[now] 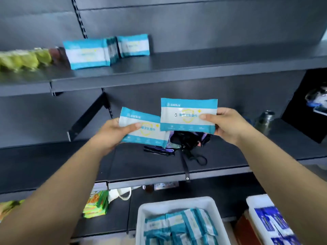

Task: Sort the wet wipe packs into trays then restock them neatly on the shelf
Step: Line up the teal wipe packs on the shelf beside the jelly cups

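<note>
Lower centre of the frame: white tray (141, 212) holding loose teal wet wipe packs (178, 225), sorted stock awaiting the shelf. Lower right: second white tray (252, 202) with dark blue packs (270, 221), apparently kept apart by type.

Mid-frame: both arms extended forward and up. Left hand (113, 131) grips one teal pack (143, 128), thumb across its face, fingers behind. Right hand (228, 124) pinches a second teal pack (188, 114) by its right end, thumb in front. Both packs are held face-out and level, likely to go on upright.

Behind them: dark middle shelf (53, 161) carrying a black strapped item (187, 140).

Upper left: top shelf (194, 62) with a standing row of teal packs (99, 50), the probable destination, beside green goods (23, 59).
</note>
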Tool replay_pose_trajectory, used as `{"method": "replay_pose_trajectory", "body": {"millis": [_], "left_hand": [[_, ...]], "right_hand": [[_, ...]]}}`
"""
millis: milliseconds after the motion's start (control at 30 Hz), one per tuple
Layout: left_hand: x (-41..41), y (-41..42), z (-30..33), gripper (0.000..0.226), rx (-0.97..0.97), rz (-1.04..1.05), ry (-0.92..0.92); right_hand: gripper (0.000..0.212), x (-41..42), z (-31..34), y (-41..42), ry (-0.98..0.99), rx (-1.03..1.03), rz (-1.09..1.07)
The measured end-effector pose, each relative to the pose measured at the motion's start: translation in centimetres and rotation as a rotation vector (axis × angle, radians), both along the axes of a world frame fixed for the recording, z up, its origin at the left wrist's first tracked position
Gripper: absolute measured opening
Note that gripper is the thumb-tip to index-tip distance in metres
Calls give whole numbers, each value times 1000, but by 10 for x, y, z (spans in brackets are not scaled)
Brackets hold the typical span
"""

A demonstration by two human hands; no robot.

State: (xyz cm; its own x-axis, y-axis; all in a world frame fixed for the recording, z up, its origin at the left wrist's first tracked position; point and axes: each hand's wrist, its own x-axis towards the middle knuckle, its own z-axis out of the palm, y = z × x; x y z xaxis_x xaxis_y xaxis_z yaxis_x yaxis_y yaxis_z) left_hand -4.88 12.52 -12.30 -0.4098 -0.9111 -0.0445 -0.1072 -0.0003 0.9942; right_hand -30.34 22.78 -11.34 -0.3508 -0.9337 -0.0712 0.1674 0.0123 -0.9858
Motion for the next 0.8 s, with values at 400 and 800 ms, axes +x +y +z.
{"method": "replay_pose_trajectory", "body": {"millis": [400,800], "left_hand": [[-2,-36,95,18,-329,326,106],[11,-174,161,15,-585,460,176]], "right_hand": [[11,10,100,-90,232,-230,35],[15,37,144,-198,232,-232,-142]]}}
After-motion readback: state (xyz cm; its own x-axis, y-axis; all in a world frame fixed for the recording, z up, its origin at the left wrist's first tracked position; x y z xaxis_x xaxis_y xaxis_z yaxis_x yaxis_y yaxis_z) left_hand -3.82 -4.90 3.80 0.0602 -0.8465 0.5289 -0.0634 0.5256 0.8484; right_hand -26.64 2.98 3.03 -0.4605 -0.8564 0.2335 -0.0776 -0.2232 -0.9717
